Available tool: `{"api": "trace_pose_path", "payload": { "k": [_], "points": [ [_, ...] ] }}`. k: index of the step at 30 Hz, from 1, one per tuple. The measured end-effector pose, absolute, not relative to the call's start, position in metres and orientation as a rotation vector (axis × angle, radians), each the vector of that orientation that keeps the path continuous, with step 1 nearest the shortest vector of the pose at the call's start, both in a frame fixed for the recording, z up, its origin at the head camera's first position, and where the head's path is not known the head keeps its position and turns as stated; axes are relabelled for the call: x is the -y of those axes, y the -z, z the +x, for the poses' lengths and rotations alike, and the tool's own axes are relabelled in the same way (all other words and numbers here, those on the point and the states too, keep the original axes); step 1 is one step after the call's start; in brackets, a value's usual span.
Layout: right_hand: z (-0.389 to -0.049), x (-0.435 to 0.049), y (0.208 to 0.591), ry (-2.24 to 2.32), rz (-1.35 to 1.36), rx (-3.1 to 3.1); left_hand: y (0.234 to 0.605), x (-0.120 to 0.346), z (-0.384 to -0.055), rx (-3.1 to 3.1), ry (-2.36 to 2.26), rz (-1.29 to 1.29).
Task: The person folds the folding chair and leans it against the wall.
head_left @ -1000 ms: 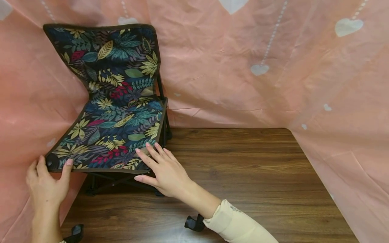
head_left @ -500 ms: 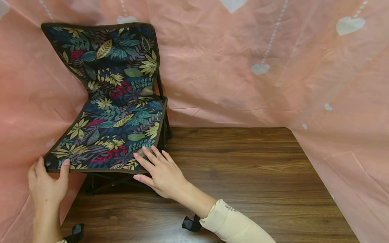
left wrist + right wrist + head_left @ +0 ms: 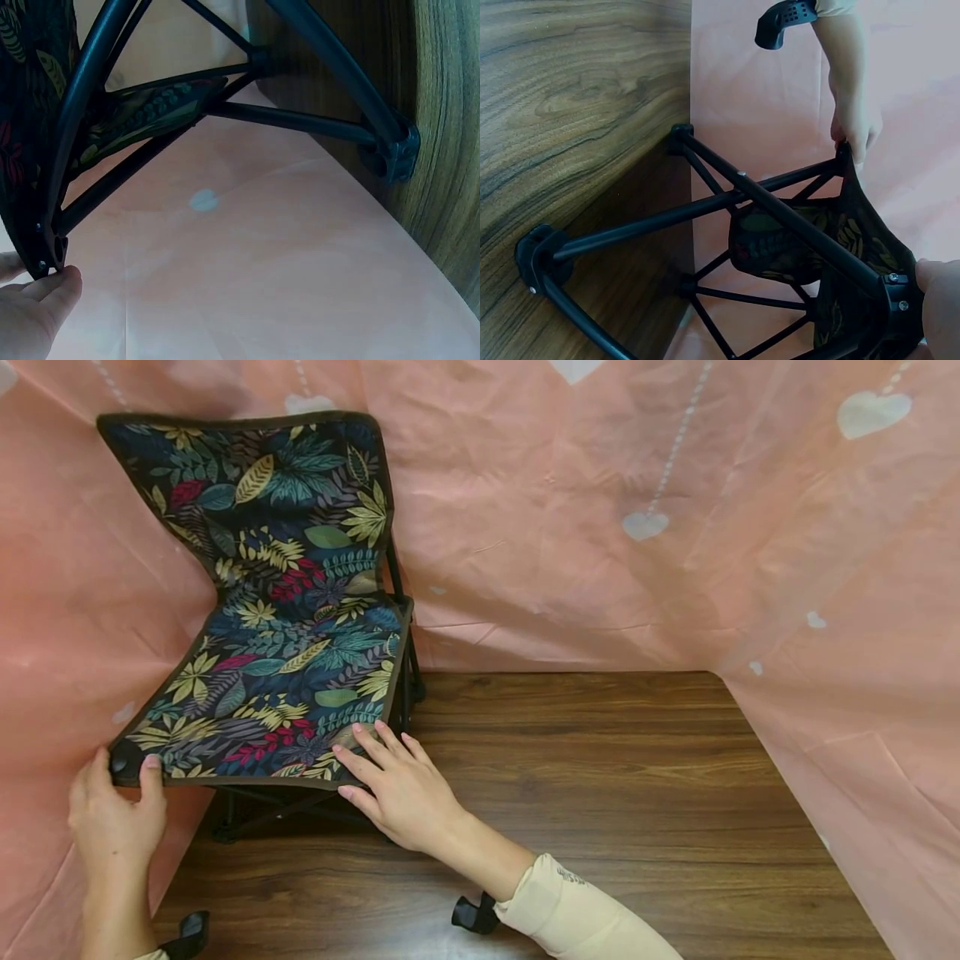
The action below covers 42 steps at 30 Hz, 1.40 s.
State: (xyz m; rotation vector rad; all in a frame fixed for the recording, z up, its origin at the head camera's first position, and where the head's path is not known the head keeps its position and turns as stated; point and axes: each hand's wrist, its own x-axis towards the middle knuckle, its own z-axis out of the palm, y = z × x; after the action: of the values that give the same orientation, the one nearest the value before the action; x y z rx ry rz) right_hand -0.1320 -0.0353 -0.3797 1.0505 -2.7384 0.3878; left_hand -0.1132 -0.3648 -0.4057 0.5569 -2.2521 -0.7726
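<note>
A folding chair [image 3: 277, 681] with dark leaf-print fabric stands unfolded on the wooden surface, against the left side. My left hand [image 3: 116, 822] grips the seat's front left corner, thumb on top and fingers round the outer side. The left wrist view shows its fingertips [image 3: 70, 281] at the corner's black end piece. My right hand [image 3: 412, 797] rests at the front right corner, its straight fingers spread over the fabric and its thumb by the front edge. In the right wrist view, part of that hand lies beside the black corner bracket [image 3: 900, 296]; most of its fingers are hidden.
Under the seat, black tubular legs [image 3: 660, 217] cross and end in black feet [image 3: 541, 255] on the wooden surface [image 3: 615, 793]. Pink cloth [image 3: 525, 527] with white hearts hangs behind and at both sides. Black devices [image 3: 474, 914] sit at both wrists.
My left thumb has slid a little leftward onto the seat's corner. My right hand has shifted slightly, its thumb now closer to the front edge. The chair stays in place.
</note>
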Motion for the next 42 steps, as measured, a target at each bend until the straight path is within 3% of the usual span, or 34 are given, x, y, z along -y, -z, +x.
{"api": "trace_pose_path", "payload": {
  "k": [42],
  "points": [
    [-0.1265,0.0355,0.3829,-0.564,1.004,2.769,0.4076,0.3598,-0.1150,2.194,0.794,0.558]
  ]
}}
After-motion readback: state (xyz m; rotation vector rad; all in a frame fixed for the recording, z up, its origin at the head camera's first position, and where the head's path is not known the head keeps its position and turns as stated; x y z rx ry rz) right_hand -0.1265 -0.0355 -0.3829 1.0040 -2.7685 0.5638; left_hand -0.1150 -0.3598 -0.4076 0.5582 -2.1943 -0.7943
